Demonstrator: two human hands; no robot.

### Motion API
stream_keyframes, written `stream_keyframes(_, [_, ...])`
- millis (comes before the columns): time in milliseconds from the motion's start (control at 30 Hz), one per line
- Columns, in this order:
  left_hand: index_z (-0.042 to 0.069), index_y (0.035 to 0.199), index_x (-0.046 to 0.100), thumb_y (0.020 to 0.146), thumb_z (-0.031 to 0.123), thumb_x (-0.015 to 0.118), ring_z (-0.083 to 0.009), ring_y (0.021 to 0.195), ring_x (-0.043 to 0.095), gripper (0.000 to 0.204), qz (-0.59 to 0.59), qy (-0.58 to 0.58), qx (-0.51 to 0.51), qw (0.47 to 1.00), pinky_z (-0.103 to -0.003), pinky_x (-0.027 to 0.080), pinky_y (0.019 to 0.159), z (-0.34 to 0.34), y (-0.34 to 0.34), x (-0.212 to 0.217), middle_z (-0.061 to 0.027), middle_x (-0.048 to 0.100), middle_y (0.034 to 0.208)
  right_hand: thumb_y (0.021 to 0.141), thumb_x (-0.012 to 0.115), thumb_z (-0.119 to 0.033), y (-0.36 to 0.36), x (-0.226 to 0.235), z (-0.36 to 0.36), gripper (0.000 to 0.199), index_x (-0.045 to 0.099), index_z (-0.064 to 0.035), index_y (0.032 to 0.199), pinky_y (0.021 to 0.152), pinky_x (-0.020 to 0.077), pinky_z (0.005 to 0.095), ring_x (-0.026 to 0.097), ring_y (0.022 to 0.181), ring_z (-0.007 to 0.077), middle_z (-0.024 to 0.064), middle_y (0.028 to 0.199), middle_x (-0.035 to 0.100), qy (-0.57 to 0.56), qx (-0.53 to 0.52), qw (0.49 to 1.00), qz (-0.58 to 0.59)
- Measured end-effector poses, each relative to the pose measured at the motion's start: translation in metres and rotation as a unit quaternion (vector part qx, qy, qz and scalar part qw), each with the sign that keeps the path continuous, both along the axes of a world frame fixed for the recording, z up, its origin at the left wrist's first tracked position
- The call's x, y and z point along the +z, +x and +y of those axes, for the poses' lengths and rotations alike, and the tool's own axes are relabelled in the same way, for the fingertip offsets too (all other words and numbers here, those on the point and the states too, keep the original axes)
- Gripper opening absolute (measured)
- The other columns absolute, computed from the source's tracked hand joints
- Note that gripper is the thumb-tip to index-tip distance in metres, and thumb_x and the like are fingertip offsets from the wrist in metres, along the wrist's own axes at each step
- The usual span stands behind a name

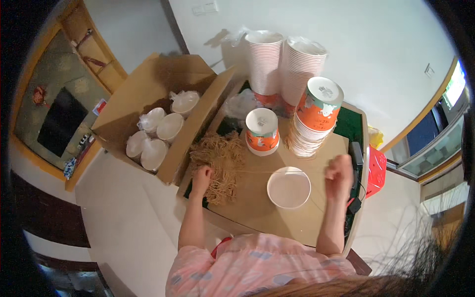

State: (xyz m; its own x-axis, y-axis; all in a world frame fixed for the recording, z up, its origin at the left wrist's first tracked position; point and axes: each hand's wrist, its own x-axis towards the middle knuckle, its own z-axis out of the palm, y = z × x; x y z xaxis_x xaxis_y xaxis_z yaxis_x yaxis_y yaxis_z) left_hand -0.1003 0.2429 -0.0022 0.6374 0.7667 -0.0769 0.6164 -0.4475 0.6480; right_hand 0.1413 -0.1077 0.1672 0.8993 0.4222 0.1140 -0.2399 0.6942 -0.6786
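Room: white wall [376, 54] behind a green-topped table [349, 127] bearing a flat brown board [247, 219].
Landmark: open white cup [288, 189], mouth up on the board, round-rimmed, smooth and papery.
Fibre bundle [222, 153]: left of the open white cup; tan, matte, crinkled, tangled. Probably light, soft and prone to snag; best drawn by a loose end.
Single strand [262, 172]: stretches left from over the cup's far rim; likely limp and easily snapped, so a gentle pinch near its tip suits it.
Left hand [201, 179]: left of the cup, at the bundle; fingers curled in, any grip on fibres cannot be told.
Right hand [339, 173]: right of the cup, blurred; fingers bent inward, contents cannot be told.
Inverted stacks: short one [262, 131] and tall one [319, 111] beyond the cup; orange-and-green, tapered, probably stiff but dentable.
Carton [168, 74]: far left of the cup, corrugated, open-flapped.
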Motion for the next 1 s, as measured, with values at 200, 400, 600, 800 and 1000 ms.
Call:
stream_keyframes(200, [0.004, 0.096, 0.06, 0.084, 0.009, 0.055, -0.0241, 0.089, 0.057, 0.014, 0.008, 0.052, 0.06, 0.997, -0.036, 0.046, 0.075, -0.042, 0.028, 0.019, -0.0096, 0.06, 0.091, 0.087, 0.048, -0.007, -0.044, 0.05, -0.11, 0.02, 0.042, -0.0064, 0.106, 0.04, 0.0268, 0.0178, 0.03, 0.048, 0.0036, -0.0044, 0.061, 0.035, -0.149, -0.123, 0.978, -0.071])
stream_keyframes(400, [0.004, 0.102, 0.06, 0.08, 0.002, 0.061, -0.0136, 0.091, 0.055, 0.022, -0.239, -0.234, -0.28, 0.9, -0.027, 0.046, 0.081, -0.206, 0.07, 0.074, -0.0058, 0.058, 0.099, 0.084, 0.042, -0.008, -0.096, -0.016, -0.078, 0.051, 0.028, -0.0164, 0.132, 0.052, 0.0276, 0.0203, 0.034, 0.059, 0.0079, 0.0014, 0.072, 0.041, -0.268, 0.233, 0.932, 0.07])
stream_keyframes(600, [0.002, 0.104, 0.06, 0.079, 0.001, 0.062, -0.0093, 0.086, 0.053, 0.025, -0.267, -0.455, -0.327, 0.784, -0.023, 0.046, 0.073, -0.263, 0.084, 0.086, -0.0033, 0.054, 0.098, 0.082, 0.035, 0.003, -0.116, -0.049, -0.059, 0.058, 0.022, -0.015, 0.136, 0.053, 0.0269, 0.0201, 0.033, 0.061, 0.0072, 0.0008, 0.073, 0.042, -0.227, 0.195, 0.952, 0.062])
stream_keyframes(800, [0.002, 0.099, 0.062, 0.078, 0.0, 0.062, -0.0103, 0.083, 0.055, 0.021, -0.301, -0.27, -0.358, 0.842, -0.024, 0.047, 0.072, -0.259, 0.078, 0.075, -0.0048, 0.058, 0.093, 0.087, 0.037, 0.001, -0.118, -0.063, -0.059, 0.054, 0.022, -0.0163, 0.136, 0.053, 0.0269, 0.0194, 0.033, 0.061, 0.0064, 0.0004, 0.073, 0.042, -0.21, 0.209, 0.953, 0.063])
stream_keyframes(1000, [0.001, 0.1, 0.063, 0.08, 0.002, 0.062, -0.0108, 0.081, 0.057, 0.021, -0.272, -0.464, -0.233, 0.811, -0.024, 0.047, 0.073, -0.25, 0.077, 0.075, -0.0033, 0.059, 0.093, 0.09, 0.039, -0.003, -0.118, -0.064, -0.057, 0.048, 0.024, -0.0166, 0.134, 0.053, 0.0271, 0.0188, 0.034, 0.062, 0.0065, -0.0003, 0.072, 0.041, -0.231, 0.192, 0.953, 0.04])
